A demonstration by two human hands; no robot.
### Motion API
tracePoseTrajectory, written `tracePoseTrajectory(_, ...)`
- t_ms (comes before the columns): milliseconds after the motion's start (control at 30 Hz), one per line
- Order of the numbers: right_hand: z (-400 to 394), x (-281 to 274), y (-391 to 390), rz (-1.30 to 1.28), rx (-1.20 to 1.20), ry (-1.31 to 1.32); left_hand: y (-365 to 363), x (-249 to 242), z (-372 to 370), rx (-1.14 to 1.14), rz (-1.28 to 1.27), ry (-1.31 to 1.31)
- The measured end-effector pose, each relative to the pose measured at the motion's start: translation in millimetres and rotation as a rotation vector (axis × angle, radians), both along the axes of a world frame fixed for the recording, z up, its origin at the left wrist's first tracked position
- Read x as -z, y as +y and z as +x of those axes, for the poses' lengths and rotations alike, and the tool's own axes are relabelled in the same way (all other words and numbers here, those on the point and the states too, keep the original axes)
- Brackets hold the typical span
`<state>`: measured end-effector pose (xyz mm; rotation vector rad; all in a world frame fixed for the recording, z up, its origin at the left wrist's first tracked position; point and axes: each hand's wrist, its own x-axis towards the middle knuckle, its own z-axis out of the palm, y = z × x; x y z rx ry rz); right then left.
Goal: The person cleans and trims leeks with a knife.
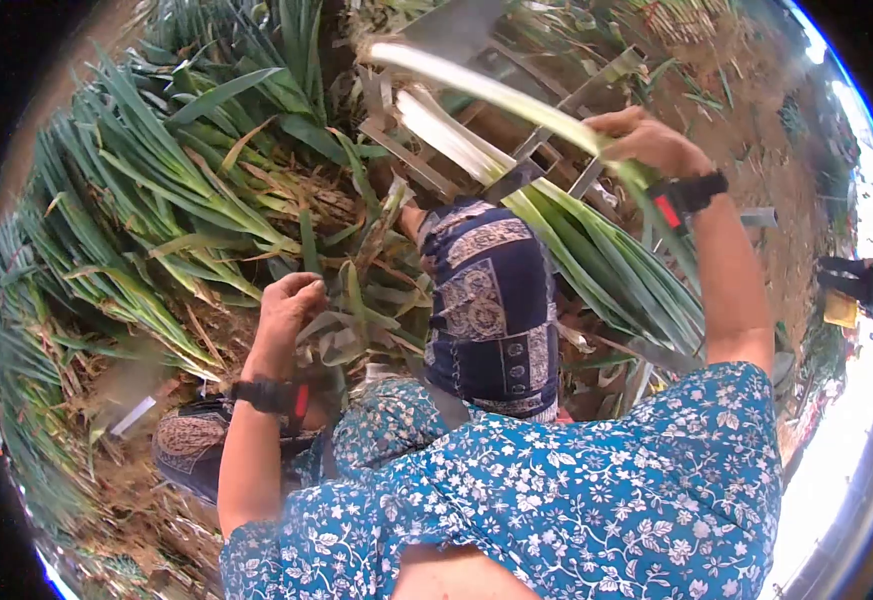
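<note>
My right hand (646, 140) is wrapped round a long leek (486, 88), whose white end points to the upper left and whose green leaves hang down past my wrist. Below it, a bundle of leeks (596, 240) lies on a metal frame (411, 160), white ends to the upper left. My left hand (291, 305) is raised over loose leaf scraps, its fingers curled with thumb and fingertips together; whether something small is between them cannot be made out.
Large piles of leeks (146, 190) cover the ground at the left and top left. My bent knee (486, 300) is in the middle. Dry leaf scraps (356, 290) lie beside it. A dark object with a yellow part (840, 308) stands at the far right.
</note>
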<state>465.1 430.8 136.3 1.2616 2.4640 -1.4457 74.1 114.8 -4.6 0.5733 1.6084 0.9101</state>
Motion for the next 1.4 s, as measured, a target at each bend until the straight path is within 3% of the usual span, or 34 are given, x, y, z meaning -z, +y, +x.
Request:
tracePoseTrajectory(133, -7, 37, -30, -0.545, 0.181, 0.288, 48, -12, 28, 0.244, 0.151, 0.016)
tracePoseTrajectory(233, -5, 67, -43, -0.679, 0.181, 0.255, 94, -18, 46, 0.360, 0.149, 0.032)
tracePoseTrajectory(400, -3, 76, -46, -0.819, 0.223, 0.254, 163, 0, 81, 0.169, 0.165, -0.292)
tracePoseTrajectory(567, -6, 81, -45, -0.709, 0.200, 0.215, 196, 25, 123, 0.134, 0.225, -0.524)
tracePoseTrajectory(633, -7, 78, -52, -0.661, 0.248, 0.134, 201, 27, 139, 0.078, 0.131, -0.625)
tracePoseTrajectory(733, -12, 72, -66, -0.870, 0.351, 0.240, 196, 15, 146, 0.090, 0.114, -0.842)
tracePoseTrajectory(833, -8, 78, -65, -0.712, 0.226, 0.123, 204, 31, 154, -0.014, 0.036, -0.975)
tracePoseTrajectory(1000, 10, 89, -60, -0.603, 0.333, 0.001, 220, 24, 166, -0.039, 0.005, -0.797)
tracePoseTrajectory(1133, 5, 71, -53, -0.547, 0.234, 0.014, 245, 20, 174, -0.009, -0.087, -0.615)
tracePoseTrajectory(1267, -15, 58, -70, -0.786, 0.270, -0.002, 226, 41, 155, 0.127, 0.152, -0.806)
tracePoseTrajectory(1367, -13, 90, -84, -0.679, 0.228, -0.020, 216, 51, 153, -0.082, -0.066, -1.016)
tracePoseTrajectory(1400, -13, 101, -86, -0.621, 0.172, -0.030, 217, 60, 154, -0.082, -0.042, -0.972)
